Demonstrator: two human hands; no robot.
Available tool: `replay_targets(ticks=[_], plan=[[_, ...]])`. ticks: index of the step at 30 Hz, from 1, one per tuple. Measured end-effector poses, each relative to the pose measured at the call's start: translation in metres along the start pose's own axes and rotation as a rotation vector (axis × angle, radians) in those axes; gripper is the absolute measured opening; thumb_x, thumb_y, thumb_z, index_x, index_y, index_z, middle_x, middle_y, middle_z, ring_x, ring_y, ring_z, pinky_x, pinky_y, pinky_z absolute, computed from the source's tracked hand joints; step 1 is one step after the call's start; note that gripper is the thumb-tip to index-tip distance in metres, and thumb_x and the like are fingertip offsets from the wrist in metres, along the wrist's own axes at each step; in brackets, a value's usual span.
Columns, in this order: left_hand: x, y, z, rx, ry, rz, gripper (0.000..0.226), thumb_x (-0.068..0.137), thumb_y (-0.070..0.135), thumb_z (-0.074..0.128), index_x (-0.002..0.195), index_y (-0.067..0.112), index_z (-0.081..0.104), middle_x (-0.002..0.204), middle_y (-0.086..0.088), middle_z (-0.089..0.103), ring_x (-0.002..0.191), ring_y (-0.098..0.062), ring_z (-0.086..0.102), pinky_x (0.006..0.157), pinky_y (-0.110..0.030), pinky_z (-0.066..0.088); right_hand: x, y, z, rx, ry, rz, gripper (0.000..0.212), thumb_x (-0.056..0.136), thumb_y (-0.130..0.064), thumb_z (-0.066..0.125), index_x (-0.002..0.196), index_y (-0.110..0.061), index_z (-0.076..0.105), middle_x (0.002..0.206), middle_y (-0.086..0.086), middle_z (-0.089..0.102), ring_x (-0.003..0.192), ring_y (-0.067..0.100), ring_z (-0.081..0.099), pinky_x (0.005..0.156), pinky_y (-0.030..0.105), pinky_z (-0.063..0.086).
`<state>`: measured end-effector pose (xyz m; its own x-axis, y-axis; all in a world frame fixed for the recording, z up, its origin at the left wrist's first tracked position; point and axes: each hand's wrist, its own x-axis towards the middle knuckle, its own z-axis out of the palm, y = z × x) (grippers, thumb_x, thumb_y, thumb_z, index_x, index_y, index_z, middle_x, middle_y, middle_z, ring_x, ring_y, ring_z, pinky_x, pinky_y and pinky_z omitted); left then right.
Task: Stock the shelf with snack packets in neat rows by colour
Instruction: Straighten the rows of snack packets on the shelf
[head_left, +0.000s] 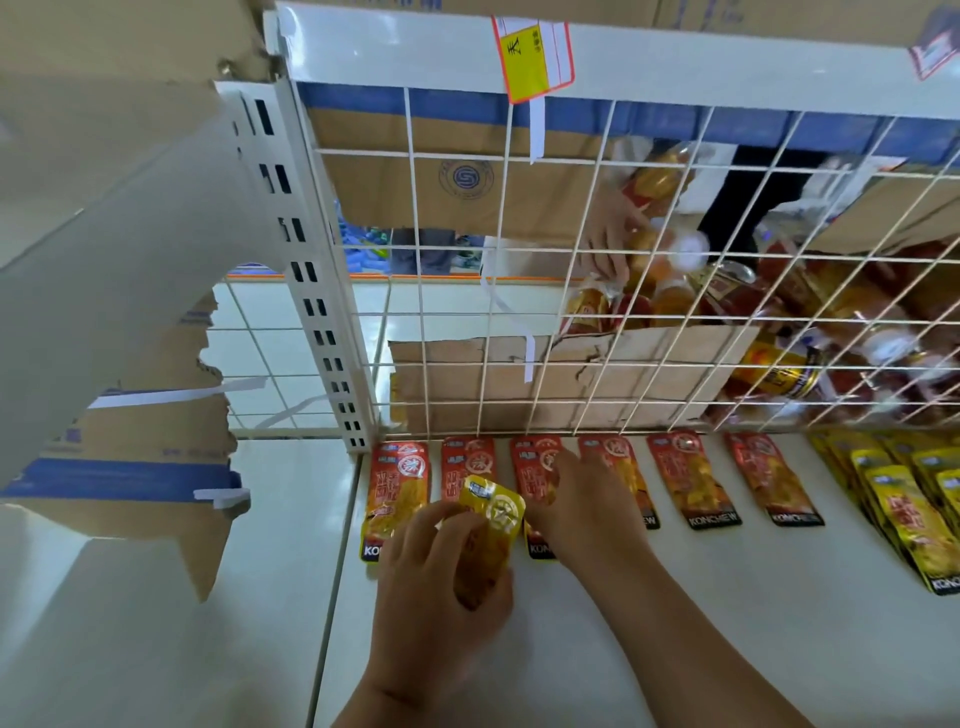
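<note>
Several red snack packets (691, 478) lie side by side in a row along the back of the white shelf (727, 597), against the wire grid. My left hand (431, 587) grips a yellow snack packet (491, 525) just above the second red packet from the left. Fingers flat, my right hand (576, 504) rests on the third and fourth red packets. At the right end of the shelf, a stack of yellow packets (904, 499) lies fanned out.
A wire grid back panel (519, 291) closes the rear of the shelf. Behind it another person's hand (608, 239) handles orange packaged goods. A slotted upright (311, 291) and torn cardboard (130, 415) stand to the left. A yellow price tag (530, 57) hangs above.
</note>
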<state>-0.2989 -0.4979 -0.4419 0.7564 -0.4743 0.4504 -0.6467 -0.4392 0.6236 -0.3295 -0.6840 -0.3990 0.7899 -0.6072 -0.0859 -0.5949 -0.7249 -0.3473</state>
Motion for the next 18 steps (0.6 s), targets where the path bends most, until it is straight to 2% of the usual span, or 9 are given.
replay_targets(ticks=[4,7,10,12,15,18], plan=[[0.0,0.001,-0.001,0.0,-0.005,-0.002,0.051,0.073,0.056,0.069,0.118,0.034,0.058,0.128,0.011,0.056,0.112,-0.009,0.05,0.086,-0.036,0.05,-0.001,0.003,0.0,0.016,-0.003,-0.005,0.062,0.082,-0.065,0.066,0.122,-0.02,0.055,0.124,0.006,0.053,0.108,0.026,0.058,0.08,0.036,0.052],[0.001,0.002,-0.001,0.0,-0.006,-0.01,0.051,0.073,0.055,0.069,0.118,0.035,0.057,0.128,0.011,0.056,0.113,-0.013,0.053,0.086,-0.04,0.053,-0.004,0.003,-0.006,0.03,0.01,-0.008,0.059,0.082,-0.065,0.066,0.12,-0.022,0.056,0.119,0.001,0.054,0.105,0.023,0.058,0.074,0.031,0.046],[-0.001,0.003,-0.001,0.0,-0.002,-0.015,0.05,0.074,0.055,0.069,0.118,0.036,0.056,0.128,0.012,0.055,0.114,-0.011,0.051,0.088,-0.042,0.055,-0.016,0.007,-0.016,0.109,0.086,-0.1,0.03,0.088,-0.051,0.066,0.09,-0.023,0.054,0.096,-0.005,0.054,0.083,0.014,0.055,0.064,0.029,0.042],[-0.001,0.002,0.0,-0.004,-0.005,-0.035,0.051,0.074,0.054,0.069,0.119,0.036,0.055,0.128,0.011,0.056,0.114,-0.011,0.051,0.088,-0.042,0.056,-0.031,0.01,-0.019,0.167,0.062,-0.208,0.025,0.091,-0.04,0.061,0.077,-0.022,0.052,0.08,-0.007,0.051,0.071,0.009,0.051,0.061,0.03,0.043],[0.0,-0.002,0.002,-0.017,-0.011,-0.049,0.053,0.074,0.053,0.071,0.12,0.033,0.056,0.127,0.006,0.057,0.114,-0.015,0.053,0.087,-0.044,0.058,-0.062,0.005,-0.017,0.215,-0.079,-0.338,0.015,0.09,-0.04,0.055,0.087,-0.027,0.06,0.079,-0.013,0.055,0.075,0.003,0.051,0.063,0.021,0.04],[-0.002,-0.005,0.004,-0.027,-0.074,-0.022,0.055,0.075,0.054,0.071,0.122,0.029,0.058,0.13,0.005,0.055,0.116,-0.016,0.052,0.089,-0.043,0.057,-0.08,0.002,-0.007,0.273,-0.121,-0.325,0.012,0.093,-0.044,0.056,0.099,-0.035,0.061,0.089,-0.018,0.056,0.083,-0.002,0.052,0.066,0.015,0.037]])
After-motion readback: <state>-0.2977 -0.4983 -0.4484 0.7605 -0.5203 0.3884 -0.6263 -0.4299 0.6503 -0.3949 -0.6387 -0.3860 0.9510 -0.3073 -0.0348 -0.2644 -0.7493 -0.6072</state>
